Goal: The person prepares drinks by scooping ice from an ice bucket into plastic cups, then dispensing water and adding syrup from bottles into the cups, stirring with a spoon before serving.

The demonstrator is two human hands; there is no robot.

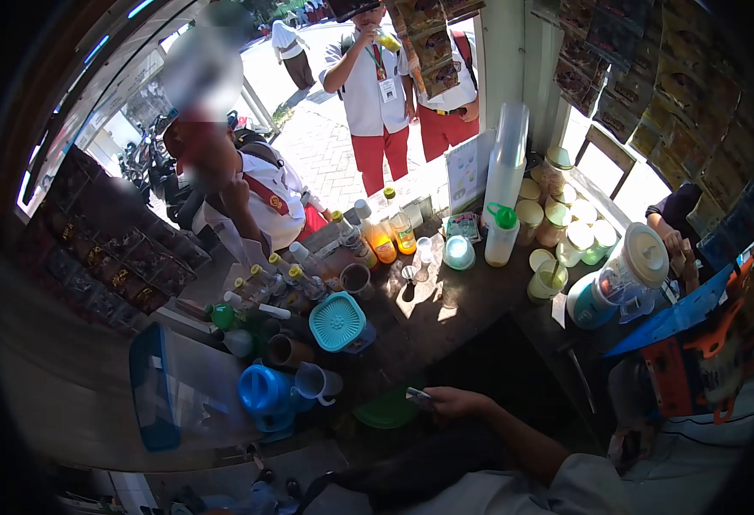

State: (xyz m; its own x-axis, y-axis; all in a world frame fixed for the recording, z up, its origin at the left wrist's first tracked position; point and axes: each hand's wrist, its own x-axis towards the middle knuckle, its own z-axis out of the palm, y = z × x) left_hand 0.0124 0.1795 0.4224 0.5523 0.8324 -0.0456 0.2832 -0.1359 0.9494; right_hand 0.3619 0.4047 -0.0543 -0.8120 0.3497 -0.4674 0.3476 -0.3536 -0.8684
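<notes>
My right hand (456, 402) reaches in from the lower right over the dark gap in front of the counter. Its fingers are closed on a small flat pale object (419, 395), seen nearly edge-on; I cannot tell its kind. Below and left of that hand is a round green lid or basin (387, 408), in shadow. Closest on the counter are a clear measuring jug (317, 383), a blue lidded pitcher (261, 390) and a container with a turquoise lid (337, 321). My left hand does not show.
Syrup bottles (380, 243) line the counter's far edge. Lidded jars (576, 240) and a blender (596, 296) stand to the right, a clear plastic box (197, 390) to the left. Sachets (665, 77) hang overhead. People in white shirts (377, 103) stand outside; another person's hands (677, 253) show far right.
</notes>
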